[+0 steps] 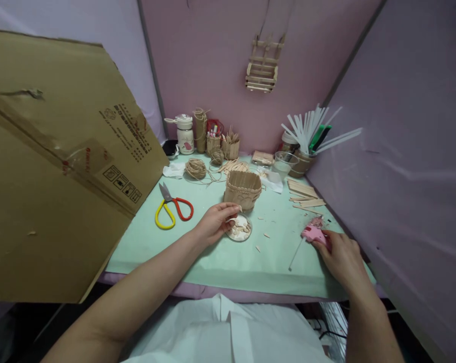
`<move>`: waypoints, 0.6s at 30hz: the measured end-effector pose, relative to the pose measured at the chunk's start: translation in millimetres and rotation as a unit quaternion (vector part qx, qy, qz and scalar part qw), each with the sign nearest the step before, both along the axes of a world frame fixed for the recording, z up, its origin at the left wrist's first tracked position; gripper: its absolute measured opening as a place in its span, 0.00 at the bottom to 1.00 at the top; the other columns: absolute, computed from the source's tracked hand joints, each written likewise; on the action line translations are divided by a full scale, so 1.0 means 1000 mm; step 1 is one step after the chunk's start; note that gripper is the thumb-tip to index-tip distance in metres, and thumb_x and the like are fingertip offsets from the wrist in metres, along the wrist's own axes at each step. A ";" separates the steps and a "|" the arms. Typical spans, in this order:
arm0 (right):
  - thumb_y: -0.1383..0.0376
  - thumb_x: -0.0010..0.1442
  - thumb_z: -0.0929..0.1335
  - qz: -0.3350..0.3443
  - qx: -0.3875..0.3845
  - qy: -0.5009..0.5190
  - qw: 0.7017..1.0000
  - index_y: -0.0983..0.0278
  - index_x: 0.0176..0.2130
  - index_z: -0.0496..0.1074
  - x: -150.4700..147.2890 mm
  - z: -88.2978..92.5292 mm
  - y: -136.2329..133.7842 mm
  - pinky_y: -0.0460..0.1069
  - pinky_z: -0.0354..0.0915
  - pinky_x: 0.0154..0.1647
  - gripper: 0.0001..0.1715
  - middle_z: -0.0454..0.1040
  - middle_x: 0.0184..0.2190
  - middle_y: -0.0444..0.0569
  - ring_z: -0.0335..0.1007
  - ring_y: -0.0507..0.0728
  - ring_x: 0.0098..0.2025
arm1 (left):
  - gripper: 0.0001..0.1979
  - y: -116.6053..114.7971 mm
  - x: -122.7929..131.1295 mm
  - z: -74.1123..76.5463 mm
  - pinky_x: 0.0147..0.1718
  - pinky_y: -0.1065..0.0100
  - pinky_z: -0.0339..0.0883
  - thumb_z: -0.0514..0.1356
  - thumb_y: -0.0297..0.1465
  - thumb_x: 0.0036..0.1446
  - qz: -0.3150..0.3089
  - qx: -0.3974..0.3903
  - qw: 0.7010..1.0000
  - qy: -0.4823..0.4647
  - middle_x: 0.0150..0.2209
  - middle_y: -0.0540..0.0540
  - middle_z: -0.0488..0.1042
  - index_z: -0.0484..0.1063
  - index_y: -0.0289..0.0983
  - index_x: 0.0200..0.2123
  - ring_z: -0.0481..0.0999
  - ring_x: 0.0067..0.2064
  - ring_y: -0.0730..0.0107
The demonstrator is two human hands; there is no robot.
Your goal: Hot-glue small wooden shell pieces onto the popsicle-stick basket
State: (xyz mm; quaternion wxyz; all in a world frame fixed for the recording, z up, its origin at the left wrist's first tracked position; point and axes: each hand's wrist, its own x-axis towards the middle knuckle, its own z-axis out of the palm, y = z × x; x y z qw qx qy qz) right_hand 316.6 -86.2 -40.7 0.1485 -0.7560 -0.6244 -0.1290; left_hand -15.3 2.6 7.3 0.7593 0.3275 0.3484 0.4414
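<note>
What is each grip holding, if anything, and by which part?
The left grip pinches a wood chip, the part too small to tell. The right grip holds the glue gun, seemingly by its handle.

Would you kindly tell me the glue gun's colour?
The glue gun is pink, as the head view shows.

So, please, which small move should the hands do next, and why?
Probably bring the pink glue gun toward the left hand: the right hand grips it, while the left seems to pinch a small pale piece by the dish of similar pieces, near the basket, perhaps for gluing.
</note>
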 end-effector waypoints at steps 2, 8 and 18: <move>0.54 0.58 0.64 -0.032 0.008 -0.005 0.999 0.67 0.47 0.73 -0.010 0.009 -0.003 0.60 0.61 0.38 0.25 0.72 0.43 0.64 0.66 0.69 0.41 | 0.15 -0.001 0.000 0.001 0.25 0.76 0.58 0.72 0.32 0.38 -0.004 0.006 1.000 0.010 0.27 0.49 0.70 0.74 0.33 0.29 0.66 0.28 0.80; 0.63 0.62 0.62 0.195 -0.028 0.097 0.976 0.61 0.38 0.75 -0.098 0.039 -0.004 0.54 0.58 0.41 0.12 0.74 0.36 0.52 0.69 0.60 0.40 | 0.16 -0.003 0.002 -0.002 0.24 0.73 0.56 0.72 0.37 0.37 -0.019 0.061 0.994 0.090 0.25 0.49 0.70 0.74 0.33 0.28 0.64 0.23 0.80; 0.72 0.60 0.62 0.252 -0.101 0.128 0.954 0.63 0.31 0.73 -0.146 0.035 0.000 0.51 0.60 0.38 0.13 0.72 0.31 0.51 0.67 0.58 0.36 | 0.15 -0.002 0.005 -0.009 0.23 0.72 0.54 0.69 0.39 0.40 -0.009 0.120 0.985 0.127 0.24 0.50 0.69 0.75 0.34 0.28 0.62 0.22 0.79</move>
